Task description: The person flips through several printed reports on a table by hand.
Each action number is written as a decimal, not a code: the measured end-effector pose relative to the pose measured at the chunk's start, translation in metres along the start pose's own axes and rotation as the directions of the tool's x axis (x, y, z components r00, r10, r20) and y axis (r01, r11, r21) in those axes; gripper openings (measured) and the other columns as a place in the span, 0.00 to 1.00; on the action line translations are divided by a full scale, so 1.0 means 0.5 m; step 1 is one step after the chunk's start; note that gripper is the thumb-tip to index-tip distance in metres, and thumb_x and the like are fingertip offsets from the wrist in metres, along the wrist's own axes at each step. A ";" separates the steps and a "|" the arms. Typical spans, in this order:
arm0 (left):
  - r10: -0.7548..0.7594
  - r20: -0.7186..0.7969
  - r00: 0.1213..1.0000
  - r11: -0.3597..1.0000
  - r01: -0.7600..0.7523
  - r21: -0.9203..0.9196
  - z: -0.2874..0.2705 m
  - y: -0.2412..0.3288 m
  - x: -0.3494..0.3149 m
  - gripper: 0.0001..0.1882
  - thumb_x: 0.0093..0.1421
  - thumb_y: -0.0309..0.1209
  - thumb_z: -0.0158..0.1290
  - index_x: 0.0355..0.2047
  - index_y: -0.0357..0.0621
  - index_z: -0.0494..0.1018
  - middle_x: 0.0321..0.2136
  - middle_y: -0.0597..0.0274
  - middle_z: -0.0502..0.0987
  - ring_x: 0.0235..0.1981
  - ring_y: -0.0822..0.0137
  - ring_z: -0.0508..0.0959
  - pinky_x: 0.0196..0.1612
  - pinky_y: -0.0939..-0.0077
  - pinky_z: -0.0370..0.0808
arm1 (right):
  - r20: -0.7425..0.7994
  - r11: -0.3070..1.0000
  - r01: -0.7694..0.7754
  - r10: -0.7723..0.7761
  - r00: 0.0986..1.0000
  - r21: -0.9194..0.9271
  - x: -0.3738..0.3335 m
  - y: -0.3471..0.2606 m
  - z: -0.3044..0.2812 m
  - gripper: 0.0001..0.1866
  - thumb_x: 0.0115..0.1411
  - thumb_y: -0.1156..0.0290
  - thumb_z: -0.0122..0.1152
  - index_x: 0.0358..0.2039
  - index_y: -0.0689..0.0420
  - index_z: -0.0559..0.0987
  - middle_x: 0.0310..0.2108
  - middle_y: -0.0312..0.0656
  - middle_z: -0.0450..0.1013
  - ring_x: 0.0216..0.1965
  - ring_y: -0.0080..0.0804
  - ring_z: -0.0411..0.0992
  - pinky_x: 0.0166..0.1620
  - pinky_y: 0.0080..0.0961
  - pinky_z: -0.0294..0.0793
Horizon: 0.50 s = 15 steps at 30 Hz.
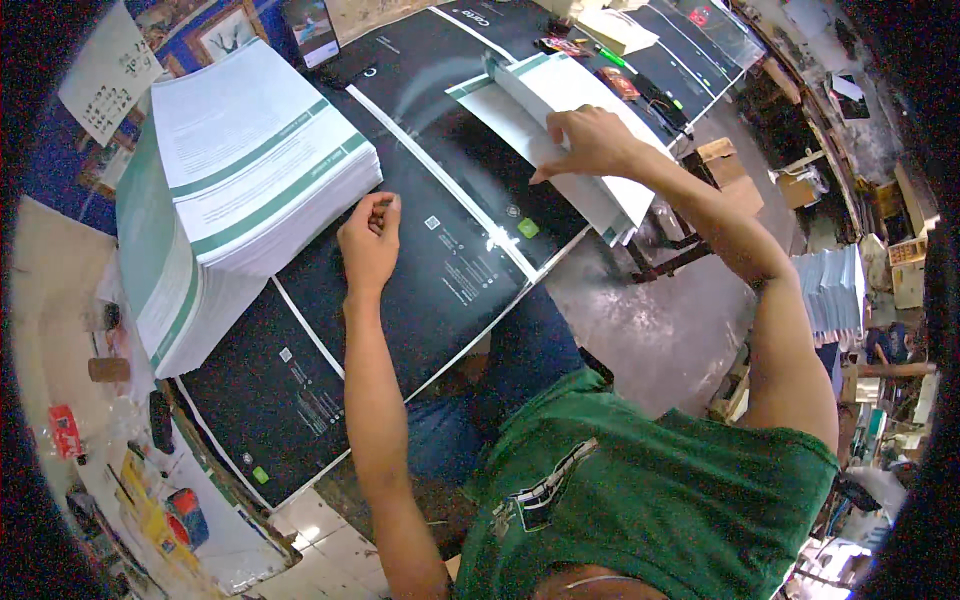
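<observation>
My left hand (371, 238) is raised over the black tabletop with its fingers curled in, and nothing shows in them. Just beside it, a tall stack of printed sheets (250, 130) with green bands has its corner close to my fingertips. Toward the right, my right hand (592, 145) is over a smaller pile of folded white sheets (540, 85). Its thumb and index finger are spread apart, and the thumb tip reaches the pile's near side. Whether those fingertips press on the paper is hard to see.
Black printed sheeting with white strips covers the table (440, 210). A phone (311, 35) stands behind the tall stack. Past the small pile lie a green marker (614, 58) and red packets (620, 83). Cardboard boxes (728, 172) sit beyond the table, and a cluttered side surface (170, 500) lies at lower left.
</observation>
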<state>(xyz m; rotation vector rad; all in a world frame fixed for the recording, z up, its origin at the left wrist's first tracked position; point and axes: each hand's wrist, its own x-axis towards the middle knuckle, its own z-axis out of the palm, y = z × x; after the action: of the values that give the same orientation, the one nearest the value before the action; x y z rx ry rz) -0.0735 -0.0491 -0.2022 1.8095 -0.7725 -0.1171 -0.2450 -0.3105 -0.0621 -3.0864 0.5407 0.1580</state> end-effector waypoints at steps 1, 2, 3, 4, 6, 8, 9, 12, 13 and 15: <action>0.010 -0.004 1.000 1.000 -0.010 0.002 0.000 0.002 0.000 0.11 0.62 0.34 0.57 0.37 0.38 0.78 0.21 0.64 0.77 0.21 0.76 0.71 0.26 0.79 0.70 | -0.004 1.000 0.028 -0.028 1.000 0.007 0.001 0.009 0.000 0.35 0.42 0.34 0.70 0.31 0.57 0.79 0.32 0.49 0.77 0.37 0.48 0.76 0.43 0.41 0.73; 0.020 -0.003 1.000 1.000 -0.020 -0.002 0.004 0.002 -0.001 0.11 0.62 0.34 0.57 0.37 0.38 0.78 0.21 0.64 0.77 0.21 0.76 0.71 0.26 0.78 0.70 | -0.004 0.999 0.050 -0.050 0.999 0.010 0.000 0.020 -0.001 0.33 0.44 0.36 0.70 0.31 0.57 0.79 0.32 0.48 0.78 0.37 0.48 0.76 0.42 0.40 0.74; 0.016 0.000 1.000 1.000 -0.016 0.006 0.003 -0.001 -0.001 0.11 0.62 0.34 0.57 0.37 0.38 0.78 0.22 0.64 0.77 0.21 0.76 0.71 0.26 0.78 0.70 | 0.034 0.994 0.081 -0.083 0.996 0.080 0.003 0.032 -0.003 0.30 0.47 0.39 0.69 0.31 0.57 0.79 0.32 0.48 0.78 0.36 0.48 0.76 0.42 0.39 0.74; 0.013 0.004 1.000 1.000 -0.013 0.013 0.001 -0.003 0.000 0.11 0.62 0.34 0.57 0.37 0.38 0.78 0.22 0.64 0.77 0.22 0.76 0.72 0.27 0.78 0.70 | 0.068 0.983 0.107 -0.118 0.991 0.151 0.010 0.047 -0.007 0.27 0.50 0.42 0.68 0.31 0.57 0.79 0.32 0.48 0.78 0.36 0.48 0.76 0.42 0.39 0.74; 0.004 0.009 1.000 1.000 -0.004 0.013 0.004 -0.006 0.001 0.11 0.62 0.35 0.57 0.37 0.38 0.78 0.22 0.64 0.77 0.22 0.76 0.72 0.27 0.78 0.70 | 0.046 0.911 0.281 -0.308 0.950 0.300 0.016 0.078 -0.003 0.17 0.63 0.56 0.59 0.33 0.60 0.80 0.32 0.50 0.77 0.36 0.51 0.75 0.42 0.40 0.73; -0.007 0.000 1.000 1.000 0.007 0.011 0.002 -0.009 -0.001 0.11 0.62 0.35 0.57 0.38 0.38 0.78 0.22 0.64 0.77 0.22 0.76 0.71 0.27 0.79 0.69 | -0.021 0.954 0.226 -0.226 0.974 0.196 0.015 0.080 0.016 0.15 0.64 0.60 0.57 0.33 0.61 0.80 0.32 0.53 0.77 0.36 0.53 0.75 0.42 0.42 0.72; -0.016 0.008 1.000 1.000 0.016 0.010 0.003 -0.009 -0.002 0.11 0.62 0.35 0.57 0.38 0.38 0.78 0.22 0.64 0.77 0.22 0.76 0.71 0.27 0.79 0.69 | -0.057 0.970 0.195 -0.189 0.980 0.146 0.016 0.074 0.022 0.14 0.64 0.62 0.56 0.33 0.61 0.79 0.32 0.54 0.76 0.37 0.54 0.75 0.42 0.43 0.72; -0.022 0.024 0.999 1.000 0.021 0.015 0.005 -0.009 0.000 0.11 0.63 0.35 0.57 0.38 0.39 0.78 0.22 0.66 0.76 0.22 0.77 0.70 0.27 0.80 0.68 | -0.144 0.982 0.154 -0.137 0.980 0.108 0.007 0.079 0.029 0.12 0.62 0.65 0.59 0.32 0.62 0.79 0.30 0.55 0.76 0.37 0.54 0.75 0.41 0.45 0.72; -0.013 0.024 1.000 1.000 0.013 0.002 0.007 -0.008 0.000 0.11 0.63 0.34 0.57 0.38 0.39 0.78 0.22 0.66 0.76 0.21 0.77 0.70 0.27 0.80 0.68 | -0.161 0.983 0.157 -0.140 0.977 0.099 0.007 0.083 0.028 0.12 0.61 0.65 0.60 0.32 0.62 0.79 0.30 0.54 0.76 0.36 0.54 0.75 0.41 0.45 0.72; 0.000 0.020 1.000 1.000 0.000 -0.020 0.006 -0.008 0.000 0.11 0.63 0.34 0.57 0.38 0.39 0.78 0.22 0.66 0.76 0.21 0.77 0.69 0.27 0.80 0.67 | -0.173 0.987 0.130 -0.112 0.979 0.097 0.006 0.078 0.026 0.12 0.60 0.65 0.61 0.31 0.62 0.79 0.29 0.54 0.76 0.35 0.53 0.75 0.40 0.44 0.72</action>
<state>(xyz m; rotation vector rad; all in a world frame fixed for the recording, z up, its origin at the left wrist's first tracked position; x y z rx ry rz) -0.0730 -0.0506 -0.2070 1.7916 -0.7830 -0.1428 -0.2566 -0.3481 -0.0746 -3.0315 0.3496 -0.1285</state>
